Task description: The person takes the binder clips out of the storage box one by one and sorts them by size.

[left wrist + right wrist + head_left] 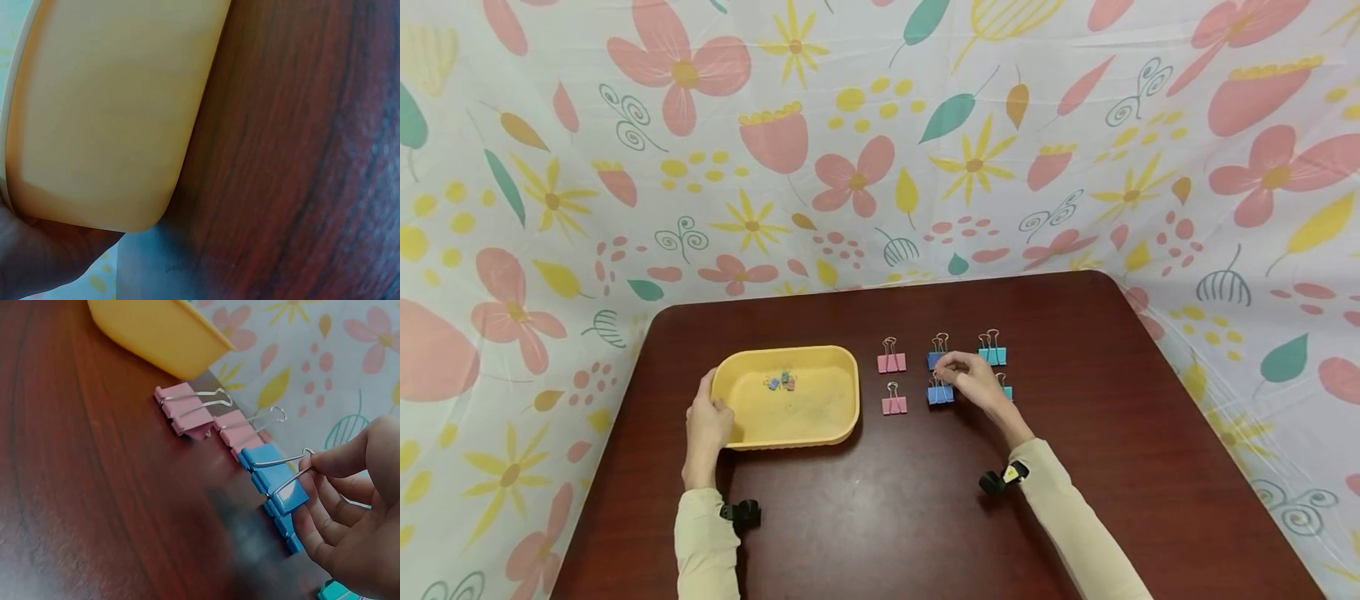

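Left hand: I have it gripping the yellow tray at its left end, thumb on the inner side of the rim.
Right hand: I have thumb and fingertips pinching a wire handle of the front blue clip; from here I cannot tell whether that clip touches the table.
Blue pair: the back blue clip sits just behind the held one.
Pink clips: two, one behind the other, between tray and blue pair.
Teal clips: two, right of the blues, the front one partly hidden by the hand.
Tray floor: three small clips lie grouped together.
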{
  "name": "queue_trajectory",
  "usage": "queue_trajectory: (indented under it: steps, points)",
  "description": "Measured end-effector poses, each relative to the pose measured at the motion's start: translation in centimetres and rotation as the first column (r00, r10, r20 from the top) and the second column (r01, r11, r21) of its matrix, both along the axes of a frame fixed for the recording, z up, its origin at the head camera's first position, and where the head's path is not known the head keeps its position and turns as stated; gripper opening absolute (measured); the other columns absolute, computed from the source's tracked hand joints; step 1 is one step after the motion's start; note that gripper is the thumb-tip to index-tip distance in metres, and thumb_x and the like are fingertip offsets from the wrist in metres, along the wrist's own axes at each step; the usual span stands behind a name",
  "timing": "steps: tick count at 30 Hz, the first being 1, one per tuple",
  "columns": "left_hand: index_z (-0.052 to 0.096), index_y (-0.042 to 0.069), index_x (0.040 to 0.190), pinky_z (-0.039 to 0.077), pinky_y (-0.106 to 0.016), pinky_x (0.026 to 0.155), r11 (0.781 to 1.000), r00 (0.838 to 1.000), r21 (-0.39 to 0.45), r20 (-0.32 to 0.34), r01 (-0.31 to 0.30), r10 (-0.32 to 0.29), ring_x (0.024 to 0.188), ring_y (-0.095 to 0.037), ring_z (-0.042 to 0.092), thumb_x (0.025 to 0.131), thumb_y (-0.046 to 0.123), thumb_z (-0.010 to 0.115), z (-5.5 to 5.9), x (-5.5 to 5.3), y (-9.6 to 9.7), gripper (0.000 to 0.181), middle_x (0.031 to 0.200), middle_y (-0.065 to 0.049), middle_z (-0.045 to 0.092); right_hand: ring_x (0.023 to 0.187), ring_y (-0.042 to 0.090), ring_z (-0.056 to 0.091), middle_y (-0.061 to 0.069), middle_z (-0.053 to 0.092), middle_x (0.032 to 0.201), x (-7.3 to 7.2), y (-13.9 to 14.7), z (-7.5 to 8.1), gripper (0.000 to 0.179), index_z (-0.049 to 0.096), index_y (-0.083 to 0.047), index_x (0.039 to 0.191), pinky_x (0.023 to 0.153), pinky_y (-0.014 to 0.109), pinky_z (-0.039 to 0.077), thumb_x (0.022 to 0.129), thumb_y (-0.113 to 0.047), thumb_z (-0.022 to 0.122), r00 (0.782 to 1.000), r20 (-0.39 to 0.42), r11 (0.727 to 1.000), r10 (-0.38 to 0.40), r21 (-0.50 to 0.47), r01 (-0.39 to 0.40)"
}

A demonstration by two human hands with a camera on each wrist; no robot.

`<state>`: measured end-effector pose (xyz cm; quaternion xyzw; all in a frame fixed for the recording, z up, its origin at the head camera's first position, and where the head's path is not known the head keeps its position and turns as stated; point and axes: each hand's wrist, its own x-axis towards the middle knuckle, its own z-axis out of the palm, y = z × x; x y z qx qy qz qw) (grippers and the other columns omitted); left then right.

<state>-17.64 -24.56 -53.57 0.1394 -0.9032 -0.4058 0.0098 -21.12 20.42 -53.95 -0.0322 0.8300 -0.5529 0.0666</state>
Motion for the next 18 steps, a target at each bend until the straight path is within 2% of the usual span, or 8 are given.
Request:
queue_trajectory:
  steps: [3,9,18]
  points:
    - [0.027,0.016,0.161,0.049,-0.051,0.081,1.000,1.000,-0.002,0.003,0.002,-0.002,0.102,-0.045,0.062,0.103,0.006,0.033,0.00,0.03,0.03,0.059,0.145,-0.033,0.050,0.082,0.015,0.063,0.018,0.073,0.095,0.30,0.41,-0.47,0.016,0.071,0.001,0.103,0.075,0.030,0.049,0.097,-0.011,0.063,1.000,0.006,1.000,0.001,0.009,-0.001]
    - [0.027,0.015,0.161,0.047,-0.057,0.090,1.000,1.000,-0.001,0.003,-0.004,0.004,0.113,-0.048,0.058,0.103,0.004,0.034,0.04,0.03,-0.05,0.060,0.149,-0.033,0.046,0.081,0.014,0.062,0.017,0.073,0.095,0.77,0.71,-0.92,0.015,0.071,0.000,0.102,0.075,0.031,0.049,0.097,-0.012,0.063,1.000,-0.001,0.999,-0.005,0.036,0.005]
    - [0.026,0.018,0.162,0.048,-0.054,0.087,1.000,1.000,0.004,0.011,-0.011,0.010,0.111,-0.047,0.060,0.103,0.005,0.033,0.02,-0.01,0.06,0.060,0.148,-0.033,0.047,0.085,0.014,0.063,0.015,0.072,0.100,1.09,1.07,-1.01,0.013,0.071,-0.003,0.103,0.079,0.033,0.050,0.097,-0.012,0.064,1.000,-0.007,0.998,-0.028,0.060,0.028]
